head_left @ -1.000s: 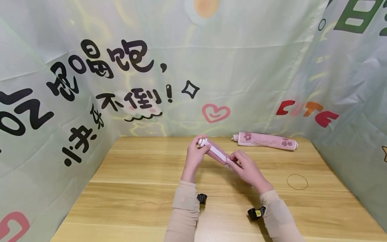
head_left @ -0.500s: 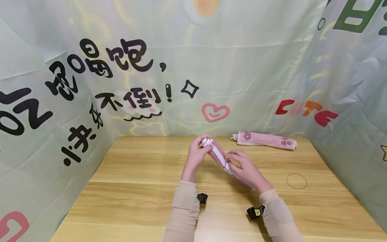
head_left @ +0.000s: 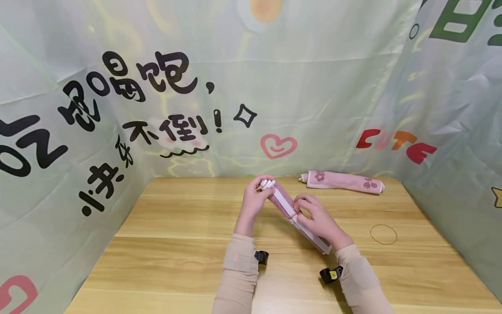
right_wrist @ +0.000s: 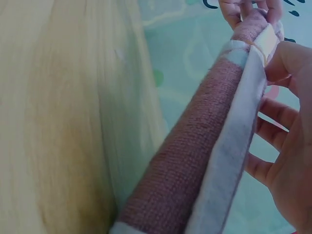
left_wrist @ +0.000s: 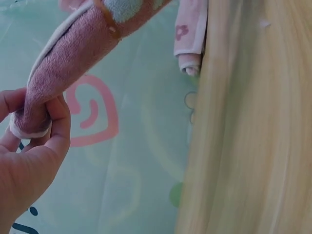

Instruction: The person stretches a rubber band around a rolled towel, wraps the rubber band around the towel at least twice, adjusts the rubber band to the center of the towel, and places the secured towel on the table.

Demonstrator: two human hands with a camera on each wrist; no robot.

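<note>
A rolled towel [head_left: 283,201], mauve with a pale edge strip, is held slantwise above the table. At its upper end my left hand [head_left: 252,198] grips it, fingers and thumb curled round the tip; the left wrist view shows this grip closely. A thin rubber band [left_wrist: 108,18] circles the roll near its middle. My right hand [head_left: 318,218] pinches the roll beside that band with thumb and index finger. In the right wrist view the other fingers of the right hand [right_wrist: 287,131] lie along the roll's side. The towel's lower end stretches past the right hand.
Another rolled pink towel [head_left: 343,181] with flower prints lies at the table's back right. A loose rubber band [head_left: 383,234] rests on the wooden table [head_left: 176,244] to the right. Printed cloth walls [head_left: 321,96] stand behind and at both sides.
The towel's lower end, hidden behind the right hand a second ago, now shows below it. The band sits slightly lower in the head view. The left hand has barely moved.
</note>
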